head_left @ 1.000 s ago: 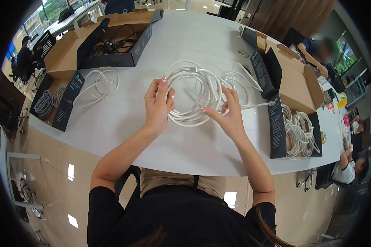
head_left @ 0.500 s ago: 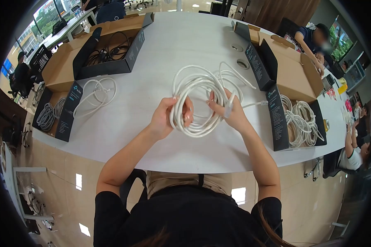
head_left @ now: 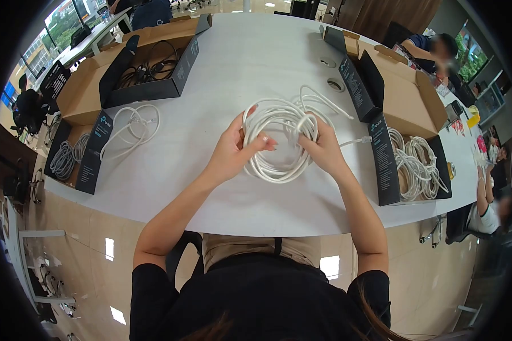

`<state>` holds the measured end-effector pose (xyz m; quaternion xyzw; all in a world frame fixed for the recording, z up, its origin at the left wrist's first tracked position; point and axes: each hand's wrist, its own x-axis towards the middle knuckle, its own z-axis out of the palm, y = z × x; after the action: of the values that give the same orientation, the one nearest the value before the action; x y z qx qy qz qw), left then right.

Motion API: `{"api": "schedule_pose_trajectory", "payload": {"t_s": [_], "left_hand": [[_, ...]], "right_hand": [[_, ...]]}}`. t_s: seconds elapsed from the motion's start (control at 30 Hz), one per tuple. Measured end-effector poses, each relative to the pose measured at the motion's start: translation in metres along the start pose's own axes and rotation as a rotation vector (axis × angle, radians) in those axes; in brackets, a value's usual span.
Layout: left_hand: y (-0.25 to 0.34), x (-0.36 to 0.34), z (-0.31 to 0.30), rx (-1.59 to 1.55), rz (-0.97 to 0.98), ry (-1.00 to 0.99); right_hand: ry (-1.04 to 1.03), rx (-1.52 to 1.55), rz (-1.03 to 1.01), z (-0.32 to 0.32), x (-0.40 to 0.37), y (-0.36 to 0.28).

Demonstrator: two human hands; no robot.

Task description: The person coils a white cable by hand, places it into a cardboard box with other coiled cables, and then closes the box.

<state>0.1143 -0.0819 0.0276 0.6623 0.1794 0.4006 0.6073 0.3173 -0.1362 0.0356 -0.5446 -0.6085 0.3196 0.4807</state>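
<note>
A coiled white cable [head_left: 276, 173] is held up over the table between both hands. My left hand [head_left: 238, 146] grips the coil's left side, its thumb lying across the front of the loops. On the right side, my right hand [head_left: 322, 145] is closed round the loops, near a clear connector at the inner edge. Loose loops of white cable [head_left: 318, 98] lie on the table behind the coil, and one end with a plug [head_left: 365, 140] reaches the box on the right.
The white table [head_left: 250, 51] bears an open box of white cables [head_left: 387, 165], an open box of grey cables [head_left: 88, 153], a box of black cables [head_left: 179, 74] and a loose white cable [head_left: 136, 128]. People sit at the right edge.
The coil has turned and its loops are drawn closer together. My left thumb has moved onto its front, and my right hand has shifted slightly, with the connector now further inward.
</note>
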Motion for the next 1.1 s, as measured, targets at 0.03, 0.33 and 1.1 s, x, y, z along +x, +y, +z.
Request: {"api": "schedule_pose_trajectory", "payload": {"t_s": [0.03,0.33,1.1], "left_hand": [[0.0,0.0,-0.002,-0.011,-0.056,0.021],[0.0,-0.004,-0.003,-0.202,-0.202,-0.054],[-0.002,0.003,-0.016,-0.177,-0.101,-0.226]], "right_hand": [[-0.005,0.0,0.013,0.001,0.0,0.0],[0.045,0.357,0.195,0.002,-0.001,-0.008],[-0.061,0.22,0.055,-0.002,-0.003,-0.017]]}}
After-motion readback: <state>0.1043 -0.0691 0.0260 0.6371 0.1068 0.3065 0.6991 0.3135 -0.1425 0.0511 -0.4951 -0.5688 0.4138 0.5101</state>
